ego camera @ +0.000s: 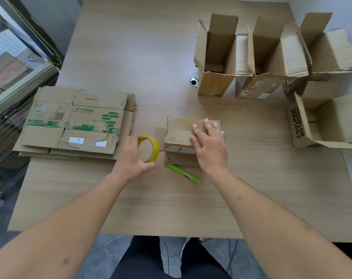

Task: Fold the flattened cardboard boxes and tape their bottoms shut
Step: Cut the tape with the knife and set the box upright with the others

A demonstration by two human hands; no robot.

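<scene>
tape in my left hand, right hand flat on the box

my left hand (133,158) is curled round the yellow tape roll (149,149), thumb on its near side, the roll standing on edge just left of the small box (181,135); my right hand (208,146) lies on that box with fingers straight and spread, pressing its closed flaps, gripping nothing; the box sits mid-table with one small flap sticking out on its left; a green pen-like cutter (183,173) lies on the table (171,208) just near of the box, touching or almost touching its near edge, i cannot tell which; on the left a stack of flattened boxes (74,121) with green print lies flat; at the far right several folded boxes (251,57) stand open-topped in a row; nearer on the right an open box marked coolman (320,125) lies tipped on its side.
</scene>
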